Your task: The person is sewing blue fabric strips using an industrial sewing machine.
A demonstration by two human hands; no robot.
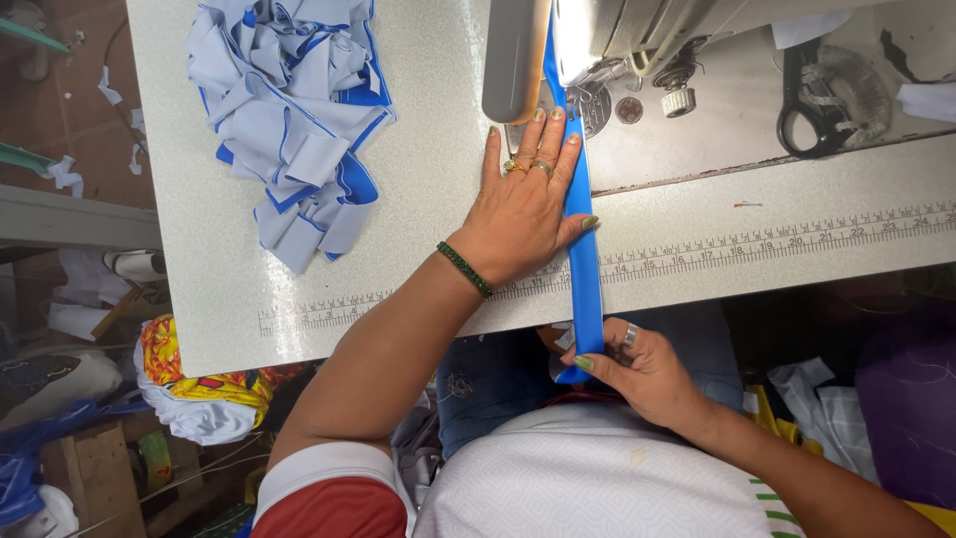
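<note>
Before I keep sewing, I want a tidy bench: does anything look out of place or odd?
Mostly orderly. The blue fabric strip lies straight under the left hand; only the tangled heap of pale grey and blue strips looks untidy.

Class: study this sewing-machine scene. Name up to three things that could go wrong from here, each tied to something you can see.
1. The left hand presses the blue strip flat with its fingers close to the sewing machine's presser foot; they might get caught.
2. The right hand holds the strip's tail below the table edge; uneven pull may skew the seam.
3. The scissors beside the machine could be knocked.
</note>
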